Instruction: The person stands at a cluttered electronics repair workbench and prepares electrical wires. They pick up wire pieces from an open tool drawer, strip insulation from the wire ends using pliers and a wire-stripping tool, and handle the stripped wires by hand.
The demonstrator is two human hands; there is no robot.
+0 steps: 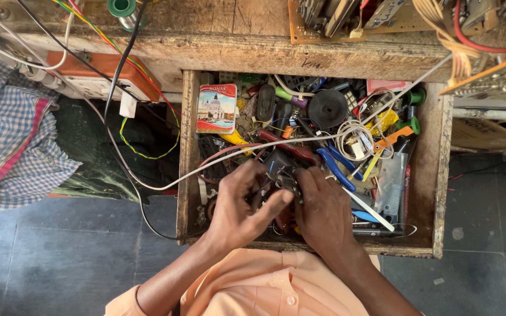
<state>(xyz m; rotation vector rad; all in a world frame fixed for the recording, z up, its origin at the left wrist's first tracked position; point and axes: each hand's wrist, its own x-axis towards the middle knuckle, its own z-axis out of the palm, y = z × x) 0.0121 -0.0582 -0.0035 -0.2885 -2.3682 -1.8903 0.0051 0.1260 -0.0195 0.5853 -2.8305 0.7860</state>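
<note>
While rummaging, two hands point(282, 205) fill one wooden drawer point(440, 175).

My left hand point(238, 205) and my right hand point(323, 210) cover the small dark part they close on, so I cannot tell what it is or how my fingers grip it. The orange circuit board point(346, 23) and the green solder spool point(122, 8) on the worn wooden surface point(247, 50) are cut off by the top edge. Deep in the open wooden drawer point(186, 152), the tangled wires and tools bury whatever lies underneath.
</note>
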